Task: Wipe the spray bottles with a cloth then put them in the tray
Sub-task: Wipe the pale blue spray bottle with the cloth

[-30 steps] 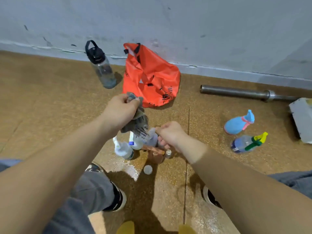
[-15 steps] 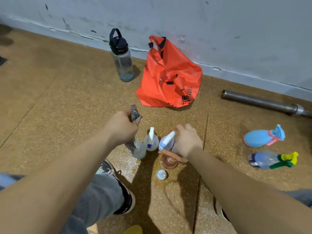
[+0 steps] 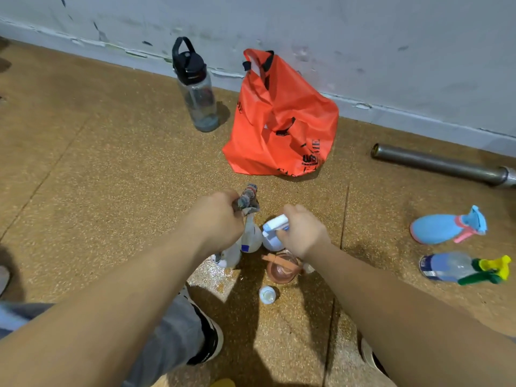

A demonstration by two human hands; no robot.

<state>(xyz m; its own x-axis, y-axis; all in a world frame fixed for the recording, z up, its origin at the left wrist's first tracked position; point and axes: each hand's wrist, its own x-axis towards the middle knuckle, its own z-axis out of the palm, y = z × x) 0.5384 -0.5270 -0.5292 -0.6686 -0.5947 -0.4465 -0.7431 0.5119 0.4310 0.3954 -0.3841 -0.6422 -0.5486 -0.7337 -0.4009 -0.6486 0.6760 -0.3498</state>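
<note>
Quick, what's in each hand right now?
Left hand: closed, gripping the cloth.
Right hand: closed, gripping the white spray bottle by its top.

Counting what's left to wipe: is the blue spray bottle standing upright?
No, the blue spray bottle lies on its side on the floor, nozzle pointing right.

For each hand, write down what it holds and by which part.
Left hand grips the bunched cloth around its middle, one end poking up. Right hand grips a white spray bottle at the neck, below its spray head.
</note>
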